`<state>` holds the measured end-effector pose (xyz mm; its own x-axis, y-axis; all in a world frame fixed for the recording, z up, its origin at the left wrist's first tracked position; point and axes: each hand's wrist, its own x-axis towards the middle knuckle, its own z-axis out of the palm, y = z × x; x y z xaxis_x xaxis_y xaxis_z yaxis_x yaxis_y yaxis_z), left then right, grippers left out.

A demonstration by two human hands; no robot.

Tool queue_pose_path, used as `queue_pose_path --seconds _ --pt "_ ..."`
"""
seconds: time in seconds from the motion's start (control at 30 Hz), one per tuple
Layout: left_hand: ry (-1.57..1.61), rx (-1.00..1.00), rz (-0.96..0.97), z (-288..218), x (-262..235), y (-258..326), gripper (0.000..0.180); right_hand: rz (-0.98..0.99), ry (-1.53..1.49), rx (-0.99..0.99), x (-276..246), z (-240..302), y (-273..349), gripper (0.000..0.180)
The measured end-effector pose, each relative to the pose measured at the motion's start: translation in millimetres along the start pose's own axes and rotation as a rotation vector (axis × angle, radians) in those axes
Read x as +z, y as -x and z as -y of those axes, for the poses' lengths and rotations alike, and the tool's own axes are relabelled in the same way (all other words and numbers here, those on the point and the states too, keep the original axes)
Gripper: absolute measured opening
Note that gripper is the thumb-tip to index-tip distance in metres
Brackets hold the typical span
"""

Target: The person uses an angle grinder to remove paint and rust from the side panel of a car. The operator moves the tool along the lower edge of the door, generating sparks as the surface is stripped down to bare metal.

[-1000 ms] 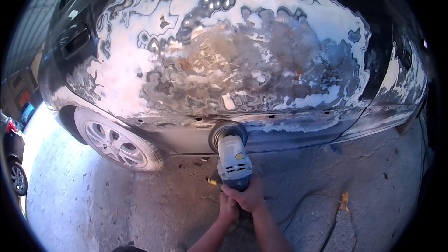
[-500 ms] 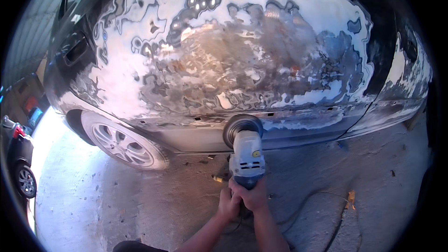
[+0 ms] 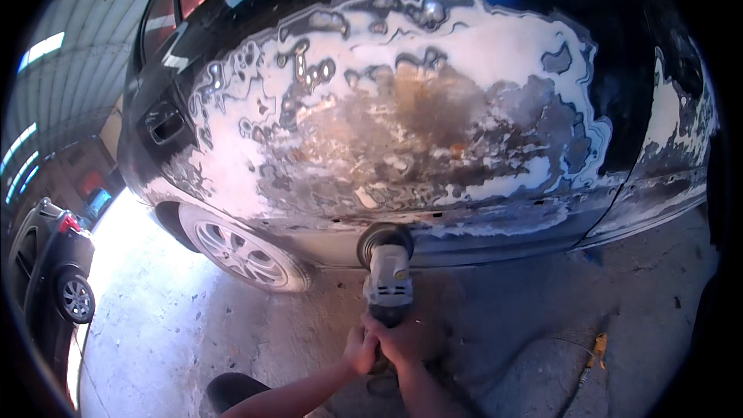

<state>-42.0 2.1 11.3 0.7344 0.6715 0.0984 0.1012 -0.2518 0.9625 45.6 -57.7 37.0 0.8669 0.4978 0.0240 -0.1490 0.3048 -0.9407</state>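
You face a black car door [image 3: 441, 120] blotched white, grey and rusty brown.
Grey contour rings edge its white; your power tool [image 3: 389, 277] is off-white with a yellow spot, the wheel [image 3: 241, 251] pale, the cable connector [image 3: 599, 347] yellow-orange.

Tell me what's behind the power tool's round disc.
The car's dusty grey lower side shows around the disc. The patch directly behind is covered by the disc and the power tool, so its surface can't be seen.
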Motion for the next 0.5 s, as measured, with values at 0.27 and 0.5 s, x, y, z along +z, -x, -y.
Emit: queue_pose_path --seconds 0.27,0.5 --pt "-0.277 -0.093 0.105 -19.6 -10.8 -3.1 0.046 0.191 -0.264 0.147 -5.6 13.3 -1.2 0.039" --pt "-0.301 -0.117 0.118 -45.7 -2.9 -6.5 0.049 -0.09 -0.328 -0.021 -3.0 30.3 2.4 0.04"
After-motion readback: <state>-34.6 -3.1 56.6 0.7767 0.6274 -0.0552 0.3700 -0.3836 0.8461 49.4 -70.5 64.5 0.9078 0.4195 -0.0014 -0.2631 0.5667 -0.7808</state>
